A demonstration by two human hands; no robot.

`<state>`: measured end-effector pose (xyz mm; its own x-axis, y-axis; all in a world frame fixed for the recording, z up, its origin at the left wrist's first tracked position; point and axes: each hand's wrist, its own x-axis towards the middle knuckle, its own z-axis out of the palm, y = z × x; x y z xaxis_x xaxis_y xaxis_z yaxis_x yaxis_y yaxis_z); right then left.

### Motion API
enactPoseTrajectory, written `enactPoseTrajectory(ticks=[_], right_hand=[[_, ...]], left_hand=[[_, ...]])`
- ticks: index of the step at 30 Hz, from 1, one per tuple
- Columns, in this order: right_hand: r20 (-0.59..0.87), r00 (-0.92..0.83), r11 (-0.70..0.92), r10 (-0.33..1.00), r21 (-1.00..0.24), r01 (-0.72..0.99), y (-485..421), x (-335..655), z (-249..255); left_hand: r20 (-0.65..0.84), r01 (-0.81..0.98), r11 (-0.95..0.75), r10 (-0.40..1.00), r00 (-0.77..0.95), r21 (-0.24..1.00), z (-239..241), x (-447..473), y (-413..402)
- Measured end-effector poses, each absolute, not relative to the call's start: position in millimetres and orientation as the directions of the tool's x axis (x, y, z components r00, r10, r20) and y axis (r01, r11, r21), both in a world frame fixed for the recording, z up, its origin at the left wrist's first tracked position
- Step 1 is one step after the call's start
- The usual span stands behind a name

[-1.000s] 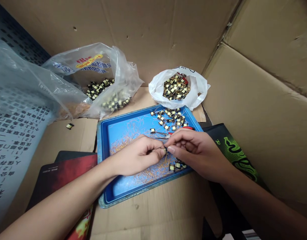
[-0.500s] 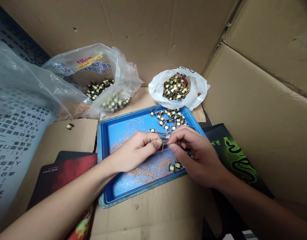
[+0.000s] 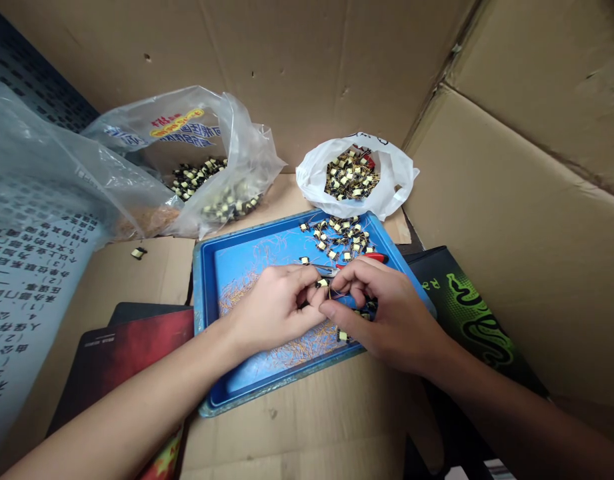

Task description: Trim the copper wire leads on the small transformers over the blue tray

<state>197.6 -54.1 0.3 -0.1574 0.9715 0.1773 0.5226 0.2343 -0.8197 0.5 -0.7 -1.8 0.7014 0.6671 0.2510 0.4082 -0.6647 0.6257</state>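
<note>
My left hand (image 3: pixel 281 303) is closed, its thumb and fingertips pinching a small coil (image 3: pixel 322 283) with a yellow-taped body and black ends. Close against it on the right is my right hand (image 3: pixel 381 307), its fingers curled by the coil's thin wires; whether a wire is pinched there is hidden. Both hands are above a blue tray (image 3: pixel 203 347). Behind the fingers lie pliers with a red handle (image 3: pixel 377 257), their metal jaws (image 3: pixel 325 270) pointing left. More coils (image 3: pixel 344 237) are heaped at the tray's far right, and several lie under my right hand.
Copper-coloured wire clippings (image 3: pixel 301 348) litter the tray. Behind it stand a clear plastic bag (image 3: pixel 247 143) and a white bag (image 3: pixel 311 183), both holding coils. One loose coil (image 3: pixel 138 253) lies on the cardboard at left. Cardboard walls (image 3: pixel 287 80) rise behind and at right.
The coil has turned in my left fingers, so its yellow side now shows. My right fingers have curled and shifted slightly, uncovering the pliers' red handle.
</note>
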Motion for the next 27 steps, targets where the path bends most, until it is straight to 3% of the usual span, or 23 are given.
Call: enactPoseTrajectory(ticks=[4, 11, 27], right_hand=[[0.218, -0.206, 0.295, 0.954, -0.805, 0.515, -53.7, 199.4, 0.2], [0.400, -0.245, 0.464, 0.883, -0.665, 0.586, -56.7, 198.2, -5.2], [0.330, -0.165, 0.365, 0.930, -0.760, 0.537, -57.7, 195.5, -5.7]], left_hand=[[0.302, 0.457, -0.695, 0.680, 0.668, 0.555, -2.0, 1.9, -2.6], [0.413, 0.521, -0.718, 0.693, 0.591, 0.461, -3.5, 1.0, -2.4], [0.472, 0.497, -0.779, 0.627, 0.619, 0.382, -2.7, 0.2, -4.4]])
